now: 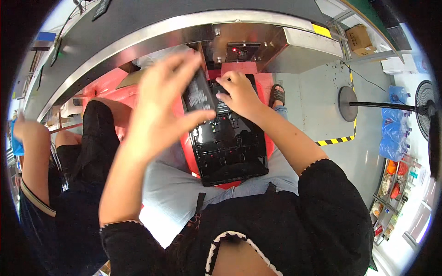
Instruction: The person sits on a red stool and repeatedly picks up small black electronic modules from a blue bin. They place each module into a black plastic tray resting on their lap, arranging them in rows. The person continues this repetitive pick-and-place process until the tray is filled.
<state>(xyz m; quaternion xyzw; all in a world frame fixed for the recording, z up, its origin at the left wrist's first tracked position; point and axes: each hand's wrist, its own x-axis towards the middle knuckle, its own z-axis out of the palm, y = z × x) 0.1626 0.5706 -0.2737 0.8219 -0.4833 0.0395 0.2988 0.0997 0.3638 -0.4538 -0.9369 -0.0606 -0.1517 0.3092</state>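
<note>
My left hand (pixel 159 99), raised and smeared by motion, grips a flat black rectangular block (pixel 199 94) with pale print, its thumb at the lower end and its fingers at the upper end. A shiny black moulded tray (pixel 230 170) with shaped recesses lies across my lap. My right hand (pixel 241 96) rests over the tray's far part, its fingers bent round something dark that I cannot make out. Just below those fingers, a dark printed piece (pixel 222 109) sits in the tray.
A metal-edged workbench (pixel 152 37) runs across the far side, with a metal box (pixel 299 48) under it. Red material (pixel 96 87) lies beneath. At left sits another person (pixel 64 216). A fan (pixel 423 108), blue bottles (pixel 393 124) and a loaded shelf (pixel 391 193) stand at right.
</note>
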